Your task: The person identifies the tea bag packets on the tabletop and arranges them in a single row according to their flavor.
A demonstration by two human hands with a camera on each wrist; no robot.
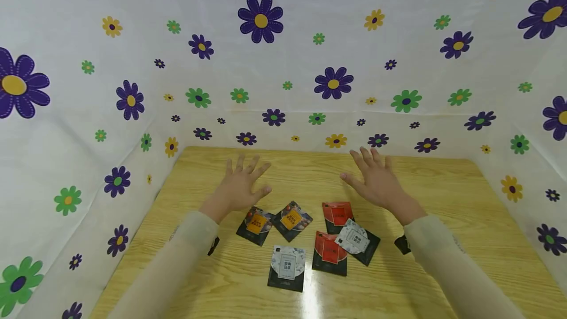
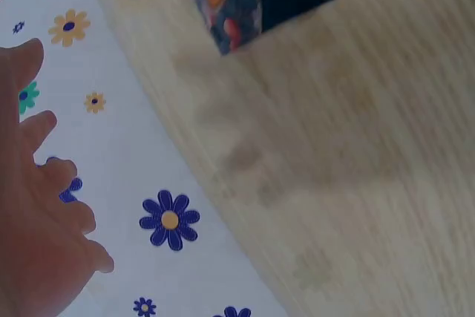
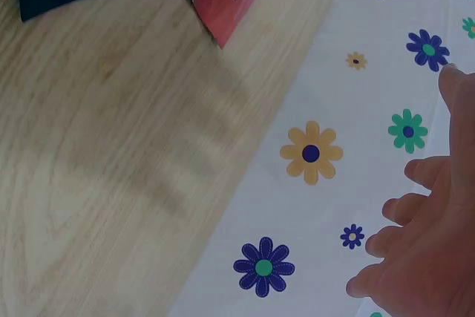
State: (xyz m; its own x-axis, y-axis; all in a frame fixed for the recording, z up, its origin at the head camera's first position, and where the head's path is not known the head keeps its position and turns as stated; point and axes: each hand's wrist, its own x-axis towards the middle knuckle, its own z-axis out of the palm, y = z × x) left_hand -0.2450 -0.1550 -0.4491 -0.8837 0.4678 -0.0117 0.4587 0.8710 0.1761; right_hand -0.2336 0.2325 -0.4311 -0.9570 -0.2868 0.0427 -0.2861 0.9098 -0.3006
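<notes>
1. The person's left grip is wide, fingers spread and thumb out, and it holds nothing; it hovers over the back left part of the desk.
2. The right grip is likewise wide and bare, raised over the desk on the other side, its thumb pointing inward.
3. Closest to the left grip is the left orange packet, lying flat just on the person's side of that thumb and apart from it.
4. The right orange packet sits beside it, turned cornerwise; whether their edges touch I can't tell.
5. Near the right grip, on the person's side, lies the upper red packet, with the lower red packet nearer the person.
6. The tilted white packet rests across a corner of each red one, its dark end pointing away to the right.
7. The straight white packet lies nearest the person, well apart from both grips.
8. Behind the desk hangs a flower-printed cloth.
</notes>
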